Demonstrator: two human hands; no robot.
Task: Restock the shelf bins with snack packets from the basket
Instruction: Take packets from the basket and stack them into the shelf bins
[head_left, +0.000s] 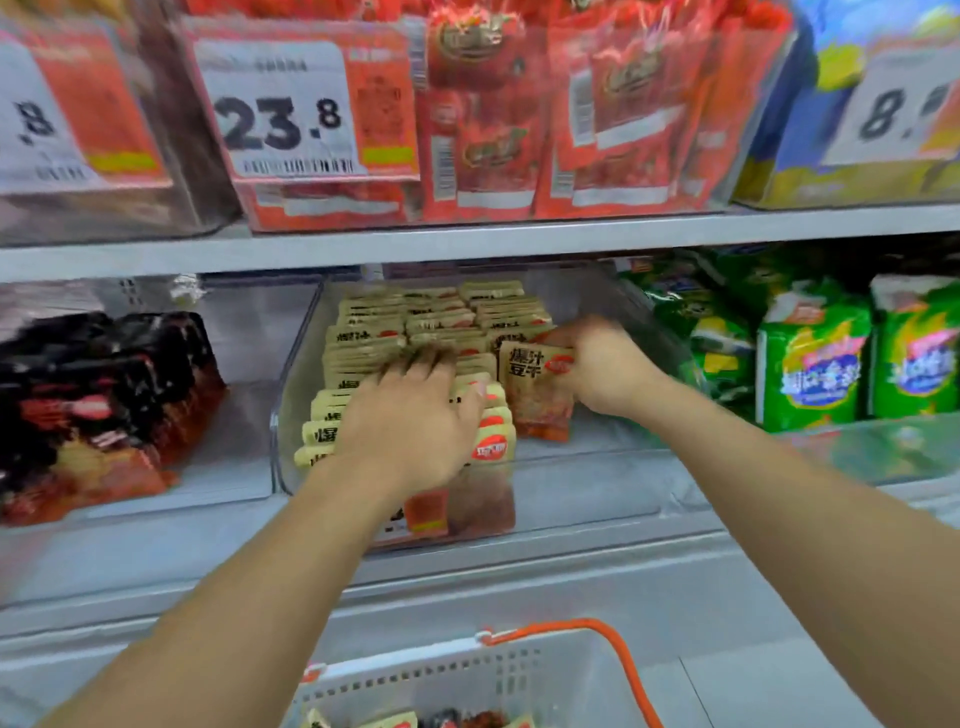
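A beige-and-red snack packet (537, 387) is held upright in the right hand (602, 364), its grip curled round it, inside the clear plastic shelf bin (582, 483). The stacked rows of beige packets (415, 332) are pressed back by the flat, open left hand (410, 431). Placing seems under way; next, the packet likely needs slotting into the gap at the right of the rows. More packets lie in the white plastic basket with orange handle (493, 675) below.

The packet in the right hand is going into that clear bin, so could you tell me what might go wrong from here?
1. The right hand holds the packet upright at the bin's bare right side; with nothing beside it there, it may topple once released.
2. The left hand presses on the front rows of packets; lifting it could let them slump forward.
3. The basket sits low, close to the arms, and could be knocked.
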